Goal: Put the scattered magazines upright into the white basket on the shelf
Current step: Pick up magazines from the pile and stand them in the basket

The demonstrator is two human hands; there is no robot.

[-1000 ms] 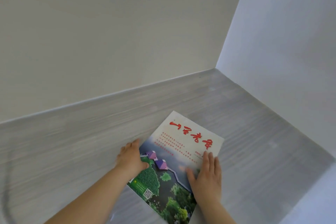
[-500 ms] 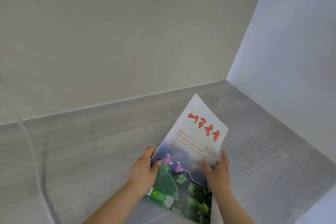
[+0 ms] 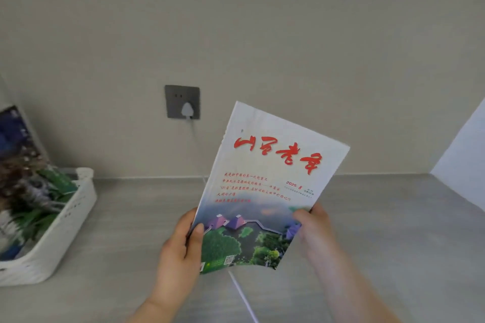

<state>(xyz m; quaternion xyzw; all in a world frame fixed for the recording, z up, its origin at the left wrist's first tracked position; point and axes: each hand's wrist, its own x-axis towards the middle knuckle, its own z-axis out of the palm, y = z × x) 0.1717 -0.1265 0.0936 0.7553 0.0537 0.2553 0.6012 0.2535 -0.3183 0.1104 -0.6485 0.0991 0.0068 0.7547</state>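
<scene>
A magazine point(image 3: 265, 186) with red title characters and a green landscape cover is held up off the grey shelf point(image 3: 126, 231), tilted a little to the right. My left hand point(image 3: 181, 249) grips its lower left edge, thumb on the cover. My right hand point(image 3: 312, 225) holds its lower right edge, thumb on the front. The white basket point(image 3: 65, 225) stands at the far left on the shelf, partly cut off by the frame. Other magazines point(image 3: 23, 178) stand or lean inside the basket.
A grey wall socket point(image 3: 182, 101) with a white plug is on the back wall, and its white cable point(image 3: 242, 293) runs down across the shelf under the magazine. A white side panel point(image 3: 462, 162) closes the shelf on the right.
Both hands have lifted the magazine from lying flat on the shelf to held up in the air. The view has swung left, bringing the basket and socket into sight.
</scene>
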